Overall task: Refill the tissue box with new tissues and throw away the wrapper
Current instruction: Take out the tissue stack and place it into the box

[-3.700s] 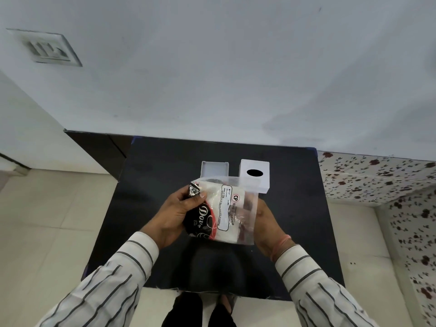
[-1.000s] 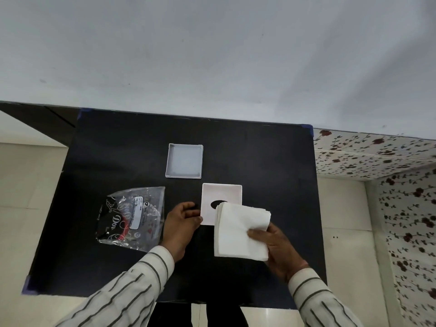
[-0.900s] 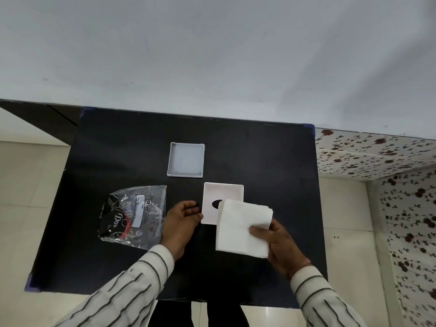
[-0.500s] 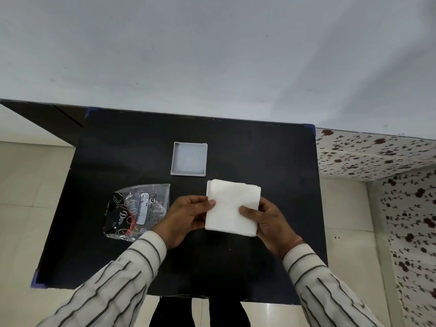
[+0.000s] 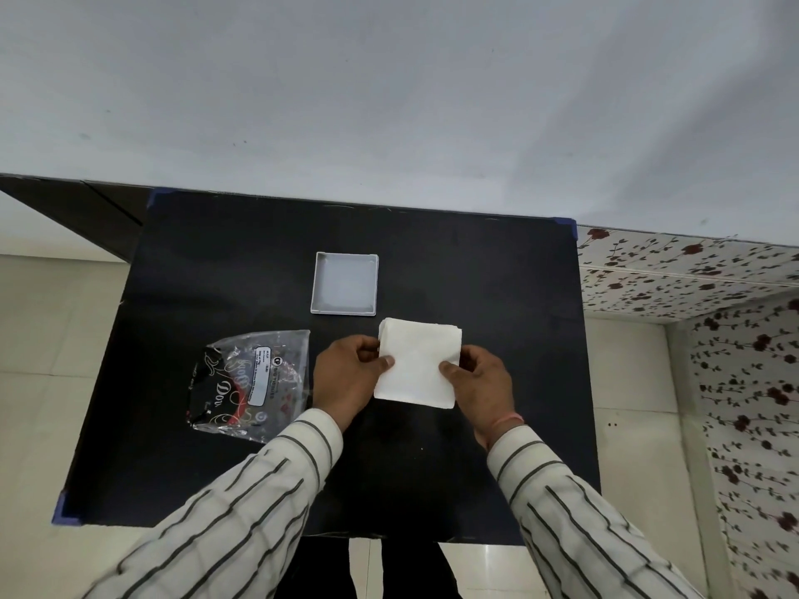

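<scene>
since half a second ago little has shifted: tissue stack (image 5: 417,368) is pinched by left hand (image 5: 346,379) and right hand (image 5: 480,382), probably hiding the box; wrapper (image 5: 253,384) lies left on the desk (image 5: 497,296).

Home: tiled floor (image 5: 52,339), floral wall (image 5: 735,339)

White sleeves (image 5: 242,516), thin dark stripes; pinkish band (image 5: 506,421), perhaps thread, right wrist.
</scene>
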